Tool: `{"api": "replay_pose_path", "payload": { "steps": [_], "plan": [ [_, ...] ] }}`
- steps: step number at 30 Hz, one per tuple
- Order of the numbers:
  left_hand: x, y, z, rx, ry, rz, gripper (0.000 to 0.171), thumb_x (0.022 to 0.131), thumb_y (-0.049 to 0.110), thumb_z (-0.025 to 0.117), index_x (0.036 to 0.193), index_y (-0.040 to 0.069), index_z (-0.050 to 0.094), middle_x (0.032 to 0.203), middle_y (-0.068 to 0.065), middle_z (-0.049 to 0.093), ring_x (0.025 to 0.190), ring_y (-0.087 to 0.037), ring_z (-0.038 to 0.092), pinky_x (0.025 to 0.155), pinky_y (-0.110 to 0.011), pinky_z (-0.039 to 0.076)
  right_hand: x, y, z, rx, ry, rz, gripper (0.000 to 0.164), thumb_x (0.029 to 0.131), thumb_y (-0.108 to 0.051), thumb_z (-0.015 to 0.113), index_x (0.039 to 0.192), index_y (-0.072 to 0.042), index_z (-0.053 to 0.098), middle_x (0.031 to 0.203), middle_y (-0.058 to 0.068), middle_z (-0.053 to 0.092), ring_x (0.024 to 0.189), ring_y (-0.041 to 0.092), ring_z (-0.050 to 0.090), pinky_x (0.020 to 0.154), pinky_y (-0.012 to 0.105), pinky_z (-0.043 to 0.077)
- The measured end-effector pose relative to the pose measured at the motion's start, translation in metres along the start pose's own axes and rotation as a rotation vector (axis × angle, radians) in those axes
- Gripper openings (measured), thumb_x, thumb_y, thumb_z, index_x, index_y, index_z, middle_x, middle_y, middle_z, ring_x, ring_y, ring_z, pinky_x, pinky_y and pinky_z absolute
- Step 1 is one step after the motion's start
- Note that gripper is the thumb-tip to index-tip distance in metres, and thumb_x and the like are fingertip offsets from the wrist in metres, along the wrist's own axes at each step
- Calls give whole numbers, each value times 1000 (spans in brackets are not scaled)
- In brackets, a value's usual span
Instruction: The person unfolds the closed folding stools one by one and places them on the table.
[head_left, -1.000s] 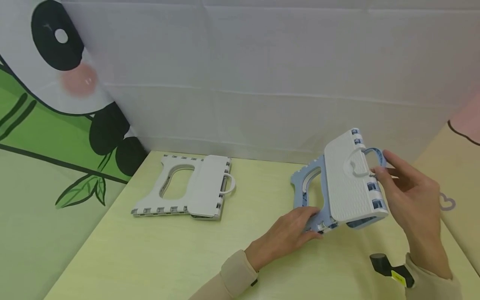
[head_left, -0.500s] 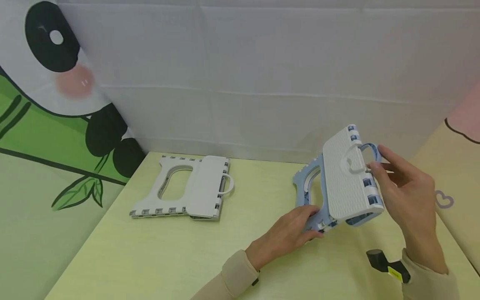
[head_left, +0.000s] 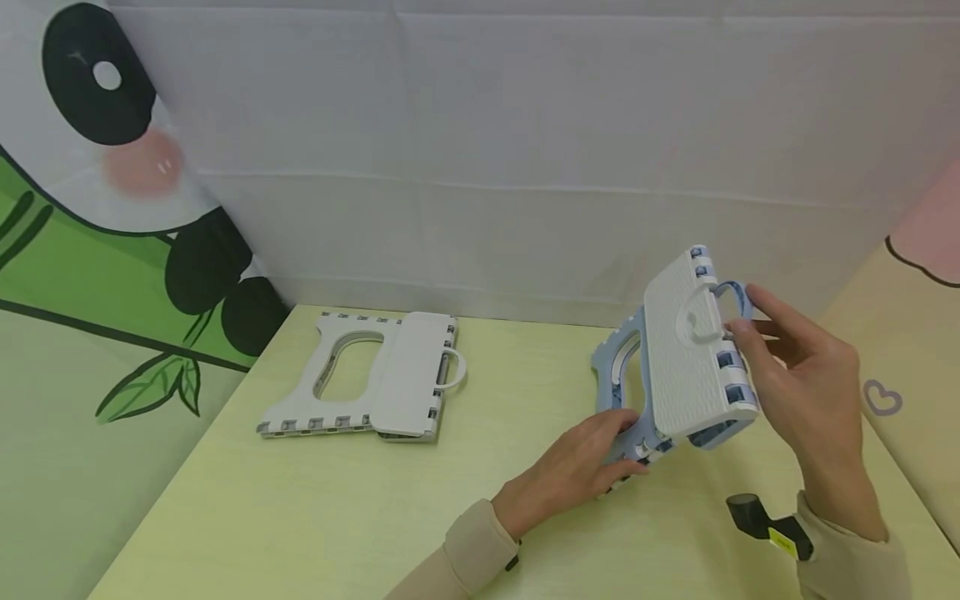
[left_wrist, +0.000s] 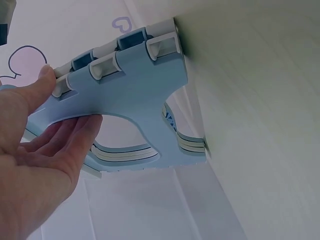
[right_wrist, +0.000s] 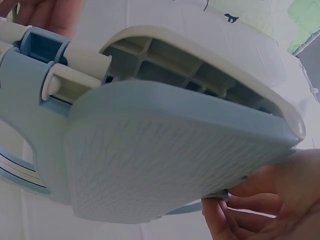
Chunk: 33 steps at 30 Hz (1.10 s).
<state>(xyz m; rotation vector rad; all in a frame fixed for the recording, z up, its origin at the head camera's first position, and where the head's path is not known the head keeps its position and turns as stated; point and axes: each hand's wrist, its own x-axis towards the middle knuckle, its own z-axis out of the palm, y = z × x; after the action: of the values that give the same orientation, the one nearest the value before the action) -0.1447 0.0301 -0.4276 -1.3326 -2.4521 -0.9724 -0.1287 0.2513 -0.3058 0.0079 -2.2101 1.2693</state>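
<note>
From my end, the left hand [head_left: 566, 460], nearer me, clamps the blue stool [head_left: 651, 392]; the right hand [head_left: 813, 383] pinches at its handle [head_left: 743, 297]. Stool's tilted between them, seat [head_left: 686, 358] lengthwise away from me. White stool [head_left: 408, 383] flat, well left.

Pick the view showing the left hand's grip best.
Left wrist: the left hand appears close, thumb at the edge of the blue stool, fingers at its opening. Head shows the hand's back; right wrist, only a cropped part.
</note>
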Motion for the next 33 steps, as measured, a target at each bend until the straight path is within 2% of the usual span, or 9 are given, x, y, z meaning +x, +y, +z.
{"api": "replay_pose_path", "payload": {
  "steps": [5, 13, 18, 24, 33],
  "plan": [
    [0, -2, 0, -8, -11, 3, 52, 96, 25, 75, 134, -3, 53, 121, -9, 65, 104, -12, 62, 94, -14, 48, 0, -1, 4, 1, 0, -25, 43, 99, -6, 68, 141, -14, 63, 115, -16, 67, 92, -4, 64, 77, 6, 50],
    [0, -4, 1, -51, -23, -13, 54, 95, 23, 76, 136, -2, 52, 122, -9, 65, 106, -13, 63, 95, -13, 47, 0, -2, 9, 10, -21, -66, 44, 99, -6, 68, 142, -13, 62, 115, -18, 65, 93, -5, 64, 77, 6, 51],
    [0, -6, 2, -60, -17, -5, 55, 95, 23, 76, 136, -2, 51, 124, -9, 64, 109, -12, 63, 98, -12, 46, 0, -3, 13, 13, -25, -83, 44, 98, -4, 68, 141, -13, 62, 117, -12, 66, 93, -5, 64, 76, 7, 51],
    [1, -7, 3, -103, -21, -6, 55, 94, 22, 77, 135, -4, 51, 123, -10, 64, 111, -13, 63, 99, -12, 46, 2, -8, 16, 29, -22, -126, 45, 97, 0, 68, 140, -10, 63, 121, -2, 69, 95, -4, 63, 82, 6, 50],
    [3, -7, 5, -167, -27, 2, 55, 94, 17, 77, 136, -2, 47, 125, -11, 62, 117, -13, 63, 100, -13, 47, 3, -10, 19, 39, -37, -152, 45, 97, -1, 68, 141, -10, 63, 123, 3, 70, 95, -4, 64, 82, 6, 50]
  ]
}}
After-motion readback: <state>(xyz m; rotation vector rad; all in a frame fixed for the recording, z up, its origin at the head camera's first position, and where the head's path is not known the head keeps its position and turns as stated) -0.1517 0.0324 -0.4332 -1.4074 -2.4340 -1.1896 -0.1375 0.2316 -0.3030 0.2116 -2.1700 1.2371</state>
